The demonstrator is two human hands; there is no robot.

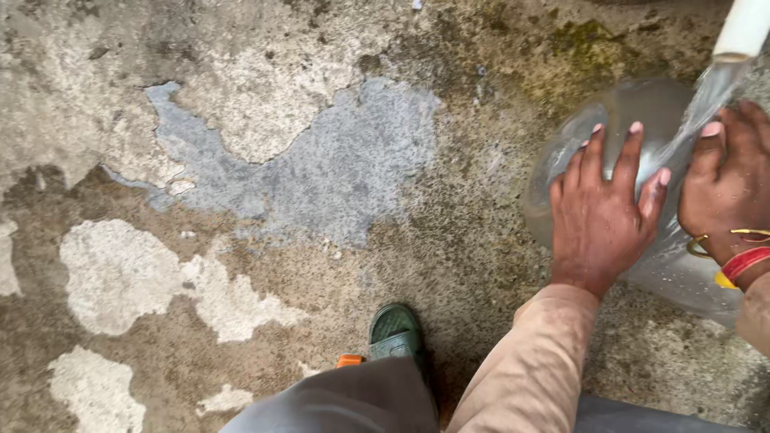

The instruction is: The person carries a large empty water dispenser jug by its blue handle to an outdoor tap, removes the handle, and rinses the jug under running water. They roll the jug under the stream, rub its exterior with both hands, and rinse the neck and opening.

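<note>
Head view: steel bowl [618, 108] at right edge of frame, on wet concrete floor [337, 176]. L hand [601, 212] flat on bowl w/ fingers spread wide. R hand [726, 180] curled on bowl's right side, bangles at wrist. Water stream [706, 104] from white pipe [744, 28], upper right, hits bowl. Green sandal [395, 330] at bottom center.

Outdoor washing spot in a yard — rough ground, running water

The concrete floor [321, 160] is worn, patched and stained, with green moss [581, 40] near the top. A white pipe [744, 28] pours water [706, 100] onto a round metal vessel [618, 112] — and a green sandal [395, 330] stands on the wet ground.
</note>
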